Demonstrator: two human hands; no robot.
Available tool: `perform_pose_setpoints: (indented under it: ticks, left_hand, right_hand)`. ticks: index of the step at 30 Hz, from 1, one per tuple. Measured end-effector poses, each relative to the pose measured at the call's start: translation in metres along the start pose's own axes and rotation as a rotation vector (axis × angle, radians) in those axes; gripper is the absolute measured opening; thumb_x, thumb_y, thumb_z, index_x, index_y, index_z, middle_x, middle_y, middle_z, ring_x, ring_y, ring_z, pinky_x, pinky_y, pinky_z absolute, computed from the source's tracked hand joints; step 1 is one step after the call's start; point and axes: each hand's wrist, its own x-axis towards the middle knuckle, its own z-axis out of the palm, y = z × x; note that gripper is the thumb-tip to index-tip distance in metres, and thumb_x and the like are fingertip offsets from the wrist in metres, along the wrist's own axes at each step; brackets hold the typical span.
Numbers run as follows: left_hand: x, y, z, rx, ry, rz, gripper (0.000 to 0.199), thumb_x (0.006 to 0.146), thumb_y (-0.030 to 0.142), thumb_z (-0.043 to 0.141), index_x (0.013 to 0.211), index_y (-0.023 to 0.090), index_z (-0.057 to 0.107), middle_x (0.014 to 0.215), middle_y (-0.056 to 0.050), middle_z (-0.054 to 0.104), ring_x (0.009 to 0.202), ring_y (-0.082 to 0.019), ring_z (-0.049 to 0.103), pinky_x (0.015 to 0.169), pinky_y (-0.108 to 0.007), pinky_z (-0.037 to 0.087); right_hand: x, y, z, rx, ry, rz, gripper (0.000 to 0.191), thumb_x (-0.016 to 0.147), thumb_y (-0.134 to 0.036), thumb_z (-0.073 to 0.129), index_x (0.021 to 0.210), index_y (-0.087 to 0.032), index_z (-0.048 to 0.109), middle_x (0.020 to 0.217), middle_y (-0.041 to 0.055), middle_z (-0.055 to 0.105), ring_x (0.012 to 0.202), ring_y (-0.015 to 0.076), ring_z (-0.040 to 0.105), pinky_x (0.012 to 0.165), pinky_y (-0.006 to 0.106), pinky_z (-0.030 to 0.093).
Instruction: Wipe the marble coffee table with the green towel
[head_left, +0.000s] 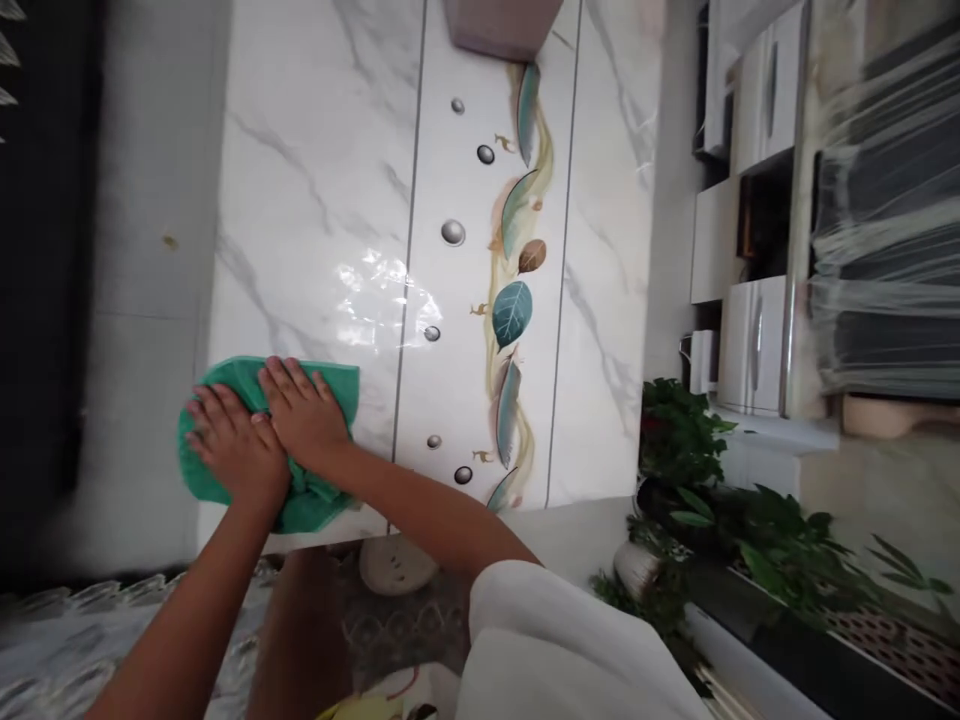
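A green cloth [341, 385] lies spread over the near left corner of a white marble-patterned table [315, 230], its left part reaching past the table's edge. My left hand [238, 445] rests flat on the cloth with the fingers stretched out. Right beside it, my right hand [304, 410] presses on the cloth too, palm down, fingers extended. The two hands touch or nearly touch at the thumbs. Some folds of the cloth bunch up below the right hand.
A pinkish box-like object [502, 25] stands at the table's far end. Printed leaves [513, 314] run along the tabletop. Potted plants [682, 440] stand to the right, by white cabinets [754, 345] and a plastic-wrapped dark item [892, 220]. A dark strip borders the far left.
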Motion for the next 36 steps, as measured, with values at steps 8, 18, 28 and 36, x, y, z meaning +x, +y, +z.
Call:
perform_pose_setpoints:
  ticks: [8,18,28,36]
  left_hand:
    - [-0.031,0.143,0.068,0.099,-0.051,0.091,0.071,0.103,0.025,0.028,0.166,-0.008,0.017,0.175,-0.031,0.011,0.166,-0.039,0.005,0.132,-0.067,0.006]
    - [-0.143,0.414,0.195,0.010,-0.329,0.496,0.065,0.105,0.022,0.043,0.167,0.008,0.031,0.177,-0.016,0.021,0.166,-0.031,0.014,0.135,-0.057,0.001]
    - [-0.148,0.431,0.201,0.084,-0.385,0.528,0.067,0.102,0.019,0.048,0.167,0.013,0.035,0.175,-0.018,0.026,0.165,-0.033,0.021,0.134,-0.066,0.013]
    - [-0.151,0.431,0.208,0.157,-0.359,0.490,0.066,0.102,0.023,0.042,0.167,0.013,0.035,0.177,-0.016,0.024,0.166,-0.031,0.017,0.134,-0.063,0.015]
  right_hand:
    - [-0.053,0.137,-0.076,0.051,-0.019,0.003,0.051,0.111,-0.019,0.043,0.161,-0.008,0.047,0.171,0.0103,0.039,0.163,0.0217,0.029,0.136,0.040,0.021]
    - [-0.247,0.390,-0.157,0.110,0.373,0.532,0.054,0.103,-0.013,0.041,0.154,-0.015,0.058,0.165,0.0133,0.050,0.159,0.0260,0.039,0.134,0.054,0.028]
    - [-0.259,0.399,-0.148,0.160,0.539,0.671,0.048,0.102,-0.013,0.048,0.146,-0.018,0.064,0.161,0.0109,0.055,0.156,0.0237,0.043,0.135,0.050,0.028]
    - [-0.260,0.399,-0.153,0.192,0.493,0.652,0.044,0.102,-0.015,0.054,0.144,-0.017,0.067,0.161,0.0109,0.055,0.156,0.0241,0.043,0.134,0.048,0.032]
